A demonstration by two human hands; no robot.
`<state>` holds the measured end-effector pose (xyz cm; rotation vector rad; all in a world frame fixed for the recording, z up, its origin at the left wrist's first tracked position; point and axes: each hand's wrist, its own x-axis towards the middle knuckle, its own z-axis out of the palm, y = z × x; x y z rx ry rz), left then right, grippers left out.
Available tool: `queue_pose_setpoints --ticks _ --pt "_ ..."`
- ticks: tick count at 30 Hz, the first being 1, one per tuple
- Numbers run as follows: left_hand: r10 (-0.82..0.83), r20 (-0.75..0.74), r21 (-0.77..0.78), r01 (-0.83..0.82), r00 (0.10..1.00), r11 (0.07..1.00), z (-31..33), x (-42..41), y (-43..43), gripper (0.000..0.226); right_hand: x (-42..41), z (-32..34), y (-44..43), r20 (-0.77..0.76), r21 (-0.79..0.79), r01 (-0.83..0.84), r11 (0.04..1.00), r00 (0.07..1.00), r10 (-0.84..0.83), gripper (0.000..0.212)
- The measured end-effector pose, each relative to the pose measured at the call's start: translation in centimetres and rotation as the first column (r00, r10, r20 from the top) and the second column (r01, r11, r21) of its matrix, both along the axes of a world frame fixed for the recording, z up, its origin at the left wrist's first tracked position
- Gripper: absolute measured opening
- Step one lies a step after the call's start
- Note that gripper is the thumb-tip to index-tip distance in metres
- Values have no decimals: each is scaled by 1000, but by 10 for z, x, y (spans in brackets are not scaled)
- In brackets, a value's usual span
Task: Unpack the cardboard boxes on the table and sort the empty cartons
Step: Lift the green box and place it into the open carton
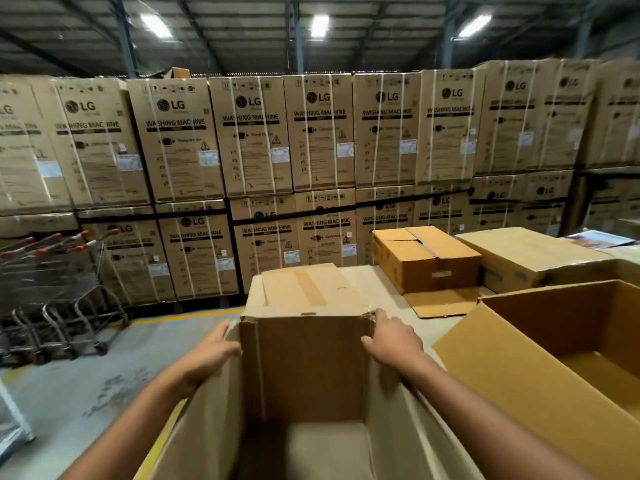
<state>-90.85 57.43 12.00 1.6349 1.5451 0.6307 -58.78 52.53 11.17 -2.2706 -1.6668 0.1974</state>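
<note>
Cardboard box (304,368), open and empty, is seen in the lower centre of the frame, at the near left end of the table (391,289). Its far left corner is gripped by the left hand (211,351), fingers curled around the wall edge; its far right corner is gripped by the right hand (391,339), fingers wrapped over the rim. A far flap (304,289) is folded outward. A second open box (554,348) is seen at lower right, and a closed box (426,258) lies beyond it. Stacked washing machine cartons (249,147) fill the background, with shopping carts (59,271) at left.
</note>
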Motion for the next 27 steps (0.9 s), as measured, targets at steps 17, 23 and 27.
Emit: queue_pose_setpoints --ticks 17,23,27 --pt "163 445 -278 -37 880 960 -26 -70 -223 11 -47 -2 -229 -118 -83 160 984 978 -169 47" --pt "285 572 -367 -71 769 927 -22 -34 -262 13 -62 -10 -276 -248 34 155 987 958 -142 48" --pt "262 570 -294 -105 779 950 -13 -7 -283 12 -65 -9 -286 -227 60 189 980 959 -171 51"
